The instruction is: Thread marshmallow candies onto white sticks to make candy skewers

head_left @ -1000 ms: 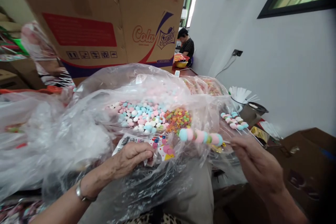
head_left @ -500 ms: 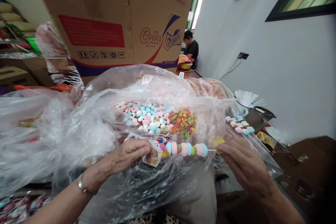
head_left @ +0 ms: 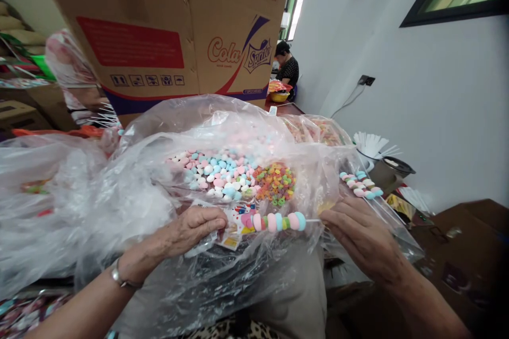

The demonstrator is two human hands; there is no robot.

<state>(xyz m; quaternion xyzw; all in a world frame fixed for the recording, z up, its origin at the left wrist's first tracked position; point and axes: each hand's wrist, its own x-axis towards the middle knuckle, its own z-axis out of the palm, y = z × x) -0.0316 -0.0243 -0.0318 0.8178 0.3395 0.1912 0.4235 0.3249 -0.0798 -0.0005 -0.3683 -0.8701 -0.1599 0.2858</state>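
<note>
My left hand [head_left: 204, 222] pinches the side of a small printed plastic candy packet [head_left: 231, 242]. My right hand [head_left: 353, 233] grips the bare white stick of a candy skewer [head_left: 274, 222], threaded with pink and blue marshmallows and green and red gummy rings. The skewer lies level, its left tip overlapping the packet's mouth, apparently inside it. Behind both hands spreads a pile of pastel marshmallows [head_left: 217, 172], with a heap of gummy rings [head_left: 275, 183] at its right, both on clear plastic sheeting.
Finished-looking skewers [head_left: 361, 185] lie at the right. Beyond them is a pot [head_left: 392, 169] near a bunch of white sticks [head_left: 374, 145]. A big carton [head_left: 159, 26] stands at the back. Clear plastic bags [head_left: 47, 196] cover the left. Two people sit or stand further off.
The candy skewer has moved left, with less of it showing beyond the packet's mouth. My right hand came left with it. The whole view shifted slightly.
</note>
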